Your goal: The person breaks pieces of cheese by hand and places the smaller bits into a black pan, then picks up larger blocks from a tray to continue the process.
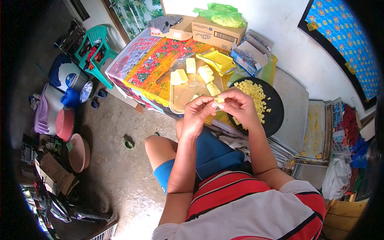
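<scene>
Above the table edge, my left hand (197,114) and my right hand (241,107) meet, fingertips pinched together on a small yellow dough piece (219,100). Just beyond them lies a shallow tray (182,100) holding several larger pale-yellow dough chunks (191,65). Behind the hands is a yellow ridged plastic board (217,61), tilted on the tray's far right side. Right of my right hand, a round black pan (276,116) carries a heap of small yellow dough pieces (252,94); my right wrist covers part of its near edge.
A patterned cloth (148,72) covers the table. Cardboard boxes (216,34) stand at the back, one with a green plastic bag (222,15) on top. Stacked flat trays (288,108) lean at the right. A green chair (96,52) and basins (79,154) are at the left.
</scene>
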The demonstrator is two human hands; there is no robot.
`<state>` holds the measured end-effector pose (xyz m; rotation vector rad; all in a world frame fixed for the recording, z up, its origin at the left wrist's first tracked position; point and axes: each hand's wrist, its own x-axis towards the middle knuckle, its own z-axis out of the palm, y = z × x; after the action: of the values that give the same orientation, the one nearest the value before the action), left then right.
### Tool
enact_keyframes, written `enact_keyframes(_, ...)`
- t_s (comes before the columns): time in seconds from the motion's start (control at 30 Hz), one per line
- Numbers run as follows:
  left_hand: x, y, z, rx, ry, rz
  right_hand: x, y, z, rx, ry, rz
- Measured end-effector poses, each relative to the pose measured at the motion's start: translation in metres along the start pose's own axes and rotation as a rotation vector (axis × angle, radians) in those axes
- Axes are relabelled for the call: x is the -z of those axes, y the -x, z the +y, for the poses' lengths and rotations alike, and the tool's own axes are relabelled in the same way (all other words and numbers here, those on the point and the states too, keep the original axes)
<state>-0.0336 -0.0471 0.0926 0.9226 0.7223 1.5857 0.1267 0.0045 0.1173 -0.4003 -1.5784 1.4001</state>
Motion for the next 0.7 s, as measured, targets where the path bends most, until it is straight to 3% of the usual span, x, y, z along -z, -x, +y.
enact_keyframes(0.5,-0.011,0.001,0.001,0.085,0.174,-0.052,0.01,0.0,-0.007,-0.216,-0.369,0.084)
enact_keyframes(0.6,-0.013,0.0,0.001,0.111,0.23,-0.048,0.008,-0.001,-0.011,-0.226,-0.38,0.183)
enact_keyframes(0.7,-0.012,-0.001,0.0,0.139,0.259,-0.035,0.016,0.0,-0.005,-0.193,-0.179,0.142)
